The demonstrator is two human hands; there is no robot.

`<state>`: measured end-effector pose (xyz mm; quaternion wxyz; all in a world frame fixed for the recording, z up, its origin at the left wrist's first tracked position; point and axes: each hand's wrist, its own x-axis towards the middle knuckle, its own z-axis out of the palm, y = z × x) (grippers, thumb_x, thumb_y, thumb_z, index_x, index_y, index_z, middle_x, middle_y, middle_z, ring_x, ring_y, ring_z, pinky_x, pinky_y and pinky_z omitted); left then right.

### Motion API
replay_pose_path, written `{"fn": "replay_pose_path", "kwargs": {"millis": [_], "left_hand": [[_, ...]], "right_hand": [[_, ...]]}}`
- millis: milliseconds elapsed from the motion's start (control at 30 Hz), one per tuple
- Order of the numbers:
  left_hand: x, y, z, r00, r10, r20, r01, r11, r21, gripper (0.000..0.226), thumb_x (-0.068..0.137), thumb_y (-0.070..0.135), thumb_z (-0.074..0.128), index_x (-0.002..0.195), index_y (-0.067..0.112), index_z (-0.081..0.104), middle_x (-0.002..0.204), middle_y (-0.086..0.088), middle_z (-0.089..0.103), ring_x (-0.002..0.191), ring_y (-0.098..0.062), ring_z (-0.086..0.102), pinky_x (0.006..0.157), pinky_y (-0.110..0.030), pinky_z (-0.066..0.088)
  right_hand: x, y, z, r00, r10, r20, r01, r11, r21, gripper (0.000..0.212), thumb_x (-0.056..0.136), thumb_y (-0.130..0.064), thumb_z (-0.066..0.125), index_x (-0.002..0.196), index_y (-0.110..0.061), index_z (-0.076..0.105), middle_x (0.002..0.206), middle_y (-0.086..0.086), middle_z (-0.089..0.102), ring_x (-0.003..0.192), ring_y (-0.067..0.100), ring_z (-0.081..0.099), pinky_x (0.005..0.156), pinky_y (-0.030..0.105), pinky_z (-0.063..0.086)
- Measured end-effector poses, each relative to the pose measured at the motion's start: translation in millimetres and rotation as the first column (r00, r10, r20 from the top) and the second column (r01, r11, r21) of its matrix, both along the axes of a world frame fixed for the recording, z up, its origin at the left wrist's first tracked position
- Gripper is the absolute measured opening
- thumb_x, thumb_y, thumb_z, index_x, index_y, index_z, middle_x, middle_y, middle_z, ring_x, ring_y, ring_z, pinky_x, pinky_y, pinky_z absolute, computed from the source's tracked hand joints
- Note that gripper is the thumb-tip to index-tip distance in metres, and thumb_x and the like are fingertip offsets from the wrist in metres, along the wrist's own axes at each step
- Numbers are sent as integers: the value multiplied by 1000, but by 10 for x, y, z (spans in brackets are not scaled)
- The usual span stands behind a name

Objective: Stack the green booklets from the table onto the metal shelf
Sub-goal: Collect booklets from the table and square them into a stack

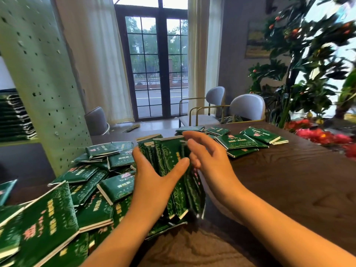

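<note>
A bundle of green booklets (173,166) stands on edge above the dark wooden table (289,189), held between my two hands. My left hand (152,180) grips the bundle's left side, thumb stretched across the front cover. My right hand (208,157) is at the bundle's right side with its fingers spread and loosely bent; whether it touches the booklets is blurred. Many more green booklets (57,209) lie scattered over the table's left part, and a few green booklets (246,141) lie at the back. A stack of green booklets (13,118) sits on the metal shelf (19,143) at far left.
A pale green perforated panel (42,78) rises at the table's left edge beside the shelf. Grey chairs (246,106) stand behind the table. A leafy plant (304,64) and red flowers (319,135) fill the right back corner. A glass door (156,70) lies ahead.
</note>
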<state>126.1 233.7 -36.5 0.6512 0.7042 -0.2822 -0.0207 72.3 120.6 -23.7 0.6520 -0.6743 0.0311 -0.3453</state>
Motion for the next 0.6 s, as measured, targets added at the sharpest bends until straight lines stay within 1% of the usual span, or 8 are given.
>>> {"fn": "replay_pose_path", "kwargs": {"millis": [67, 100, 200, 267, 333, 400, 500, 600], "left_hand": [[3, -8, -23, 1000, 22, 20, -23, 999, 31, 124, 45, 71, 75, 144, 35, 9, 144, 1, 43, 130, -17, 44, 109, -40, 37], [17, -14, -52, 999, 30, 34, -31, 999, 32, 110, 47, 63, 79, 135, 39, 17, 135, 7, 49, 122, -10, 50, 104, -31, 41], [35, -42, -106, 998, 21, 57, -22, 1000, 13, 75, 66, 31, 83, 105, 53, 23, 106, 29, 47, 93, 20, 49, 76, 1, 35], [96, -50, -115, 999, 13, 45, -13, 1000, -3, 68, 68, 26, 84, 107, 46, 33, 104, 24, 54, 93, 17, 55, 79, -3, 41], [142, -35, -108, 1000, -12, 8, 12, 1000, -14, 73, 61, 36, 86, 117, 33, 39, 111, 10, 63, 102, -4, 63, 91, -28, 51], [171, -37, -114, 999, -32, 0, 32, 999, 2, 82, 61, 41, 83, 127, 25, 37, 119, 4, 62, 109, -14, 62, 97, -43, 49], [167, -50, -82, 1000, -20, -1, 20, 1000, 2, 78, 68, 32, 83, 129, 22, 35, 123, -1, 59, 113, -21, 58, 101, -43, 45], [126, -68, 57, 997, -79, 6, 79, 997, -26, 66, 76, 13, 78, 124, 22, 33, 109, 2, 62, 96, -10, 64, 86, -29, 52]], "right_hand": [[15, 25, 30, 998, 59, 30, -62, 993, 103, 14, 89, -26, 55, 101, -23, 61, 67, 12, 55, 48, 4, 48, 53, 21, 38], [17, 34, 49, 995, 87, 52, -94, 985, 147, 12, 91, -24, 53, 101, -23, 60, 75, 16, 56, 48, 4, 47, 53, 21, 37], [0, 24, 85, 979, 175, 102, -192, 963, 190, 21, 89, -23, 44, 105, -19, 57, 99, -4, 61, 51, 5, 49, 55, 19, 42], [-3, -8, 81, 983, 159, 90, -172, 971, 164, 22, 96, -10, 40, 107, -18, 57, 97, -6, 62, 54, 7, 53, 56, 20, 46], [-1, -20, 84, 994, 82, 78, -94, 983, 158, 27, 97, -1, 38, 110, -15, 57, 97, -2, 61, 55, 9, 55, 54, 21, 48], [13, -19, 82, 996, -20, 85, 6, 987, 160, 31, 93, 6, 39, 110, -12, 58, 99, 2, 59, 54, 9, 53, 53, 20, 49], [16, -29, 90, 979, -198, 50, 190, 974, 122, 33, 90, 7, 41, 110, -12, 61, 96, -1, 59, 69, 8, 56, 62, 17, 48], [-27, -79, 117, 983, -173, -68, 181, 974, 137, 30, 95, -8, 44, 122, -13, 53, 108, 5, 60, 93, 18, 61, 81, 30, 51]]}}
